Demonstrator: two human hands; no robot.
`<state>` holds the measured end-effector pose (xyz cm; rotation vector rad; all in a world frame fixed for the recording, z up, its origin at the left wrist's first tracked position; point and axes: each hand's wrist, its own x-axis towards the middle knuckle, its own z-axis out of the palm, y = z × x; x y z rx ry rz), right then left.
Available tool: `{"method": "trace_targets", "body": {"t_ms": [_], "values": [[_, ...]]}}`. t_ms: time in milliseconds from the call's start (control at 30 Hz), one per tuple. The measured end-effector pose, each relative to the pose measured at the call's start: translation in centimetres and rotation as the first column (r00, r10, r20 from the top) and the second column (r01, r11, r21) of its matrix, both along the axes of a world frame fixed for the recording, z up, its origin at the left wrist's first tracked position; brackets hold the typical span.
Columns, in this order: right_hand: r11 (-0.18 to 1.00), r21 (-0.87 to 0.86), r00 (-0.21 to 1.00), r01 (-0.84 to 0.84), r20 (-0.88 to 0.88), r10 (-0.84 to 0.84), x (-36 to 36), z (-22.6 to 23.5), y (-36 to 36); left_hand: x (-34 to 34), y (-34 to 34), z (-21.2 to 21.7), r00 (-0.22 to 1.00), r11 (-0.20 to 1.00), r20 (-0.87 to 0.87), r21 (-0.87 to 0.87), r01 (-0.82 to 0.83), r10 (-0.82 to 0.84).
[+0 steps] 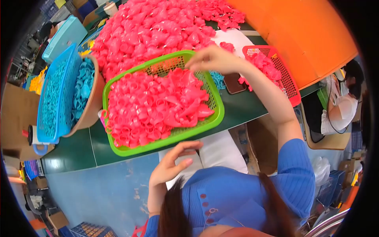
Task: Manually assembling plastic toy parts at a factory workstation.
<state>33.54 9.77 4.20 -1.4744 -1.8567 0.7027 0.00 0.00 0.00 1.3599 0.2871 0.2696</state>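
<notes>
Overhead, green basket (pixel 215 104) as landmark: it sits on the dark green table (pixel 79 148), heaped with pink plastic rings (pixel 154 104), many rolled, some flattened into floppy lobes. Right hand (pixel 213 59) reaches over the basket's far rim, fingers pinched together at the top of the heap; whether a ring is actually caught between them I cannot tell. Left hand (pixel 171 164) hangs just off the basket's near edge, open, fingers loosely curled, holding nothing.

Beyond the basket, a much larger loose mound of pink pieces (pixel 158 27). To its right, a red basket (pixel 290 85) with a few more pink pieces and a dark phone (pixel 234 83) lying flat. To its left, a brown tub (pixel 92 104) of blue rings (pixel 83 89) and a blue basket (pixel 59 94) leaning against it.

Risk, as judged: the heap rides above the rim near the front, so a careless drag could spill rings off the table edge. Pieces look light, glossy, slippery, prone to nesting together.
</notes>
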Motion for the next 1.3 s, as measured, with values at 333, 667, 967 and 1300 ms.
{"method": "trace_targets", "body": {"t_ms": [333,667,967,1300], "values": [[0.546,0.106,0.407,0.831,0.553,-0.727,19.9,-7.7,12.1,-2.1,1.4,-1.3,0.969,0.987,-0.187,-0.050,0.154,-0.161],[0.502,-0.197,0.538,0.842,0.240,-0.808,21.5,-5.6,10.2,-1.0,1.6,-0.5,0.975,0.989,-0.163,-0.043,0.143,-0.148],[0.892,-0.401,0.974,-0.211,-0.163,0.157,-3.7,6.9,-9.5,7.5,-0.1,4.2,0.912,0.839,0.204,-0.500,-0.216,0.357],[0.843,0.323,0.589,0.431,0.606,-0.534,17.9,-4.8,12.6,6.9,3.6,4.2,0.856,0.729,0.177,-0.622,-0.285,0.485]]}}
